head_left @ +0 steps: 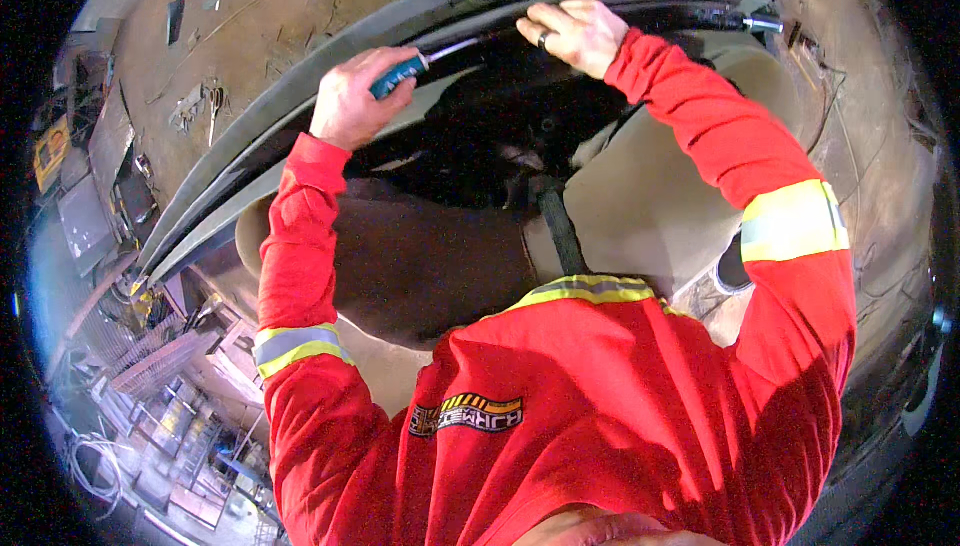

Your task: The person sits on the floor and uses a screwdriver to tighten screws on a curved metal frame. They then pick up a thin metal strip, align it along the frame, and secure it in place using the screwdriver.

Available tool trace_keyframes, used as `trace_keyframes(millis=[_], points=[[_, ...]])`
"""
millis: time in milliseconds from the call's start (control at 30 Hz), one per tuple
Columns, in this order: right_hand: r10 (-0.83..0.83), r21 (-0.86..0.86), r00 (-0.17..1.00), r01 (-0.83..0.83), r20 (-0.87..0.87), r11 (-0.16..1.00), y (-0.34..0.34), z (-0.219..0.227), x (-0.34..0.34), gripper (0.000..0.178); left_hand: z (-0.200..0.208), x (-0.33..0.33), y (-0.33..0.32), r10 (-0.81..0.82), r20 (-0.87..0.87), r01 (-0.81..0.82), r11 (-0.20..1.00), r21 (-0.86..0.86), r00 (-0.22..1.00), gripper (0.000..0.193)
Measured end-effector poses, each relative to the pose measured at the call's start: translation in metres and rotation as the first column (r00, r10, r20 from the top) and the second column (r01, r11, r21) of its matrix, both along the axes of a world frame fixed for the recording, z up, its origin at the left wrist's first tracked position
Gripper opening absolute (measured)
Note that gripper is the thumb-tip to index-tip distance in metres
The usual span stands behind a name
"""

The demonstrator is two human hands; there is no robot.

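In my left hand (355, 101) is a screwdriver with a teal handle (398, 77); my fingers are wrapped round it. Its thin metal shaft points right, along the inner edge of a long curved grey-and-black panel (270, 96). Where the tip meets the panel is hard to make out. My right hand (575, 31), with a dark ring on one finger, grips the panel's edge with curled fingers, further right. Beyond it, a dark rod-like piece with a shiny metal end (765, 24) lies along the panel. The panel lies across my knees, its hollow side in deep shadow.
Scraps and small metal bits (200, 106) lie on the brown dirt floor at the far left. A yellow case (51, 153) and a grey sheet (88, 216) stand at the left rim. Clutter and a coil of pale cable (95, 471) are at the lower left.
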State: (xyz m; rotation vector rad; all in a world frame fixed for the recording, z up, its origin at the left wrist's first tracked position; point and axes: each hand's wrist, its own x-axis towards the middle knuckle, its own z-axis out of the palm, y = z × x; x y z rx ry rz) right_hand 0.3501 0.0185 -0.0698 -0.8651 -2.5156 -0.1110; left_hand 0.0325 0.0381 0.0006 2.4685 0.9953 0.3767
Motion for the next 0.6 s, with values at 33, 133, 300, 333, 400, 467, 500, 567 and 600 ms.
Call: trace_keyframes(millis=[33, 133, 300, 333, 400, 467, 500, 567, 600], points=[[-0.016, -0.008, 1.0, 0.016, 0.016, 1.0, -0.001, 0.004, 0.001, 0.013, -0.002, 0.002, 0.003, -0.034, 0.022, 0.033, 0.999, 0.043, 0.999, 0.033], [-0.004, -0.124, 0.989, -0.014, -0.146, 0.992, 0.005, 0.004, -0.002, 0.014, 0.0, 0.007, 0.003, 0.017, 0.005, -0.017, 1.0, -0.01, 1.0, 0.031], [0.015, -0.236, 0.981, -0.062, -0.194, 0.97, 0.011, -0.008, -0.002, 0.013, -0.005, 0.006, 0.004, 0.006, 0.001, -0.006, 1.0, 0.019, 1.0, 0.031], [0.048, -0.191, 0.98, -0.085, -0.192, 0.978, 0.011, -0.009, -0.002, 0.013, -0.006, 0.006, 0.004, -0.002, 0.004, 0.002, 1.0, 0.021, 1.0, 0.031], [0.077, -0.148, 0.974, -0.11, -0.215, 0.983, 0.012, -0.012, -0.002, 0.013, -0.003, 0.007, 0.004, -0.013, -0.014, 0.014, 0.999, 0.041, 1.0, 0.032], [0.066, -0.159, 0.962, -0.111, -0.266, 0.981, 0.011, -0.014, -0.002, 0.012, -0.004, 0.008, 0.003, -0.018, -0.029, 0.02, 0.998, 0.065, 0.999, 0.033], [0.076, -0.159, 0.961, -0.121, -0.266, 0.98, 0.012, -0.015, -0.003, 0.012, -0.004, 0.008, 0.003, -0.015, -0.037, 0.018, 0.996, 0.083, 0.999, 0.033], [0.087, -0.16, 0.96, -0.133, -0.266, 0.978, 0.011, -0.012, -0.003, 0.012, -0.006, 0.02, 0.003, -0.064, -0.074, 0.072, 0.992, 0.107, 0.995, 0.032], [0.102, -0.219, 0.959, -0.163, -0.266, 0.962, 0.01, -0.008, -0.002, 0.012, -0.01, 0.038, 0.002, -0.107, -0.101, 0.119, 0.987, 0.112, 0.989, 0.031]])
